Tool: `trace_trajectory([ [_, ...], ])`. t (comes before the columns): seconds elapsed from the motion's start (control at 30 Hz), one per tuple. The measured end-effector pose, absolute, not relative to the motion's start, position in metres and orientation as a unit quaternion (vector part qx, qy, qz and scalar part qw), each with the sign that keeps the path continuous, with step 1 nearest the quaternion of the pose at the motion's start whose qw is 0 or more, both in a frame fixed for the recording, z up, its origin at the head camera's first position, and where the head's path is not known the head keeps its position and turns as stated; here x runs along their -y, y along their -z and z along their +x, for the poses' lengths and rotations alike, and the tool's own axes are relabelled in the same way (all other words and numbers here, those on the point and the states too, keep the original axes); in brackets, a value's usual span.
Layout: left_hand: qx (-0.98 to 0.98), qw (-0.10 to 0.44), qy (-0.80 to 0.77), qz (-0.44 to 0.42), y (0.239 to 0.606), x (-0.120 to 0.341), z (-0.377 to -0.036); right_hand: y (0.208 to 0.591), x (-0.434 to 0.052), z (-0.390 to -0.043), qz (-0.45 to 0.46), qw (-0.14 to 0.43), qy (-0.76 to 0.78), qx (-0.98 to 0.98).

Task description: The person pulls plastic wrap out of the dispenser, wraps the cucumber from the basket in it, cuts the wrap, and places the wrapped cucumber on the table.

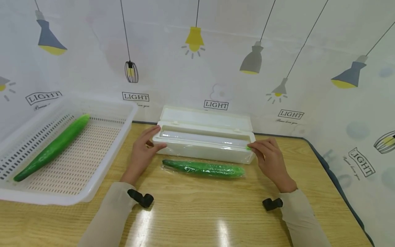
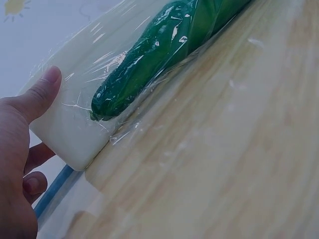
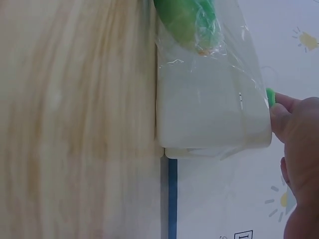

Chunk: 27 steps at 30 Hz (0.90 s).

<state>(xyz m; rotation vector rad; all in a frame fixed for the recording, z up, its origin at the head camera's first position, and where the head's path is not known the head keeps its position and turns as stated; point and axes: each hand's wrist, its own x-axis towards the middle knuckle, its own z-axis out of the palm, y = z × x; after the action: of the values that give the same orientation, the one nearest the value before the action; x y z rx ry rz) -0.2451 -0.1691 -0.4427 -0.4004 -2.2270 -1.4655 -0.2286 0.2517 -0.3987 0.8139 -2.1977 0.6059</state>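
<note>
A white cling film dispenser (image 1: 197,149) stands with its lid (image 1: 206,118) up, and a roll of film (image 1: 203,138) lies inside. At its left end my left hand (image 1: 143,151) holds the box, thumb on the front, fingers round the end. My right hand (image 1: 269,159) pinches a small green slide cutter (image 1: 248,148) at the right end of the front edge. Clear film hangs over the box front. Just before the box lies a cucumber (image 1: 203,169) wrapped in cling film; its dark end shows in the left wrist view and its pale end in the right wrist view.
To the left, a white perforated basket (image 1: 129,115) holds an unwrapped cucumber (image 1: 55,147). Behind the box rises a wall covering (image 1: 172,75) printed with lamps. The wooden table (image 1: 185,209) has a dark edge along its back and right side.
</note>
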Motion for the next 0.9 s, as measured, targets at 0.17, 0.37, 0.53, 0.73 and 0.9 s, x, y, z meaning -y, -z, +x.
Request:
trace_trajectory([
  [0.17,0.803,0.228,0.529,-0.150,0.4417,0.1681,-0.2457,0.3970,-0.2548,-0.2280,0.313,0.344,-0.231,0.855],
  [0.37,0.802,0.227,0.533,-0.148,0.4424,0.1682,-0.2456,0.3973,-0.2571,-0.2286,0.313,0.344,-0.227,0.856],
  [0.53,0.804,0.221,0.533,-0.146,0.4428,0.1681,-0.2451,0.3976,-0.2573,-0.2283,0.315,0.346,-0.229,0.854],
  [0.73,0.806,0.221,0.531,-0.142,0.4409,0.1678,-0.2440,0.3962,-0.2574,-0.2273,0.316,0.344,-0.234,0.853],
  [0.9,0.805,0.223,0.531,-0.142,0.4410,0.1685,-0.2440,0.3970,-0.2608,-0.2286,0.315,0.352,-0.236,0.849],
])
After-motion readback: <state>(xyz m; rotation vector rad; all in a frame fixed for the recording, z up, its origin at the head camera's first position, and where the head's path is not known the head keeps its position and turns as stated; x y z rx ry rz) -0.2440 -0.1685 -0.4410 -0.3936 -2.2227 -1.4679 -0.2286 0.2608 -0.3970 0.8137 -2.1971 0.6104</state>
